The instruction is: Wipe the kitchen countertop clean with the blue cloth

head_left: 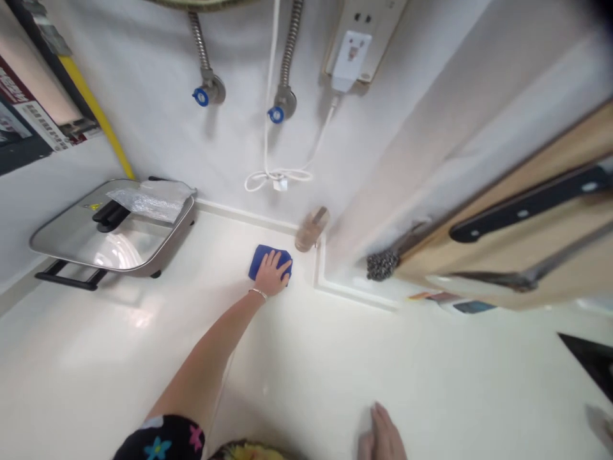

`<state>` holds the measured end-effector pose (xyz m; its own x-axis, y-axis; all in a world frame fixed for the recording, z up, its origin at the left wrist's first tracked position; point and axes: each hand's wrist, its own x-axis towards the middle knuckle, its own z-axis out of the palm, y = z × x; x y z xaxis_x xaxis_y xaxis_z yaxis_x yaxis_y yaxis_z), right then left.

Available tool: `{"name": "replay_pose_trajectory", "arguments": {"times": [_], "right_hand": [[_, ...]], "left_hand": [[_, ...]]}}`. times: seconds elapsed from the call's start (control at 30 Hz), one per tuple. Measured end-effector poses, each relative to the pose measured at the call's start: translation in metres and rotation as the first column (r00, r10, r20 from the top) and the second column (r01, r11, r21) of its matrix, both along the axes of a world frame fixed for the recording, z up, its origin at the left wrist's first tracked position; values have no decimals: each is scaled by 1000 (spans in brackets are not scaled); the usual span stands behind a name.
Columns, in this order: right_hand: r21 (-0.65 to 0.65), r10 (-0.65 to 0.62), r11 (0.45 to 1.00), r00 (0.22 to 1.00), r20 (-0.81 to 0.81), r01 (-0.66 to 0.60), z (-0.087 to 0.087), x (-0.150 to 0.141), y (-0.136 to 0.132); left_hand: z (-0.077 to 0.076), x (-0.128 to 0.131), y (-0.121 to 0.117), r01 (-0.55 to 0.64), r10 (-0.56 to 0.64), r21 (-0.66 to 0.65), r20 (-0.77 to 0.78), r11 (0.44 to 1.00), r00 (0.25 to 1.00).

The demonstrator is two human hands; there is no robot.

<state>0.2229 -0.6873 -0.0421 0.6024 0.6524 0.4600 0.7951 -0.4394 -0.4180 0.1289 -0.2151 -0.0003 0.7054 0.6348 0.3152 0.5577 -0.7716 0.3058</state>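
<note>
My left hand (272, 275) lies on a folded blue cloth (258, 257) on the white countertop (306, 358). Its fingers are spread flat over the cloth, and the wrist wears a thin bracelet. Just beyond the cloth, in the corner by the wall, stands a small brownish, blurred container (311, 229). At the bottom edge of the head view, part of my right hand (385, 437) shows with fingers stretched out over the counter. It appears to hold nothing, and the rest of it is cut off.
To the left sits an electric pan (119, 233) with a glass lid and a plastic bag (153, 198) on it. Valves (208, 92), a bundled white cord (280, 176) and a plug (352, 61) are on the wall. A knife (527, 204) and a wire scrubber (382, 264) are at right.
</note>
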Motion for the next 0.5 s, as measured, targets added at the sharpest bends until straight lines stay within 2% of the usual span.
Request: {"name": "replay_pose_trajectory", "arguments": {"times": [0.1, 0.23, 0.4, 0.5], "right_hand": [[-49, -14, 999, 998, 54, 16, -2, -4, -3], [-34, -21, 999, 995, 95, 24, 5, -9, -1], [-45, -32, 998, 998, 57, 35, 10, -11, -1], [-67, -28, 997, 999, 28, 30, 11, -10, -3]], "left_hand": [[2, -18, -55, 37, -37, 2, -12, 999, 999], [2, -31, -136, 111, -112, -11, -60, 994, 992], [-2, -28, -235, 228, -231, -45, -62, 973, 971], [-3, -20, -283, 262, -265, -76, -39, 962, 963]]}}
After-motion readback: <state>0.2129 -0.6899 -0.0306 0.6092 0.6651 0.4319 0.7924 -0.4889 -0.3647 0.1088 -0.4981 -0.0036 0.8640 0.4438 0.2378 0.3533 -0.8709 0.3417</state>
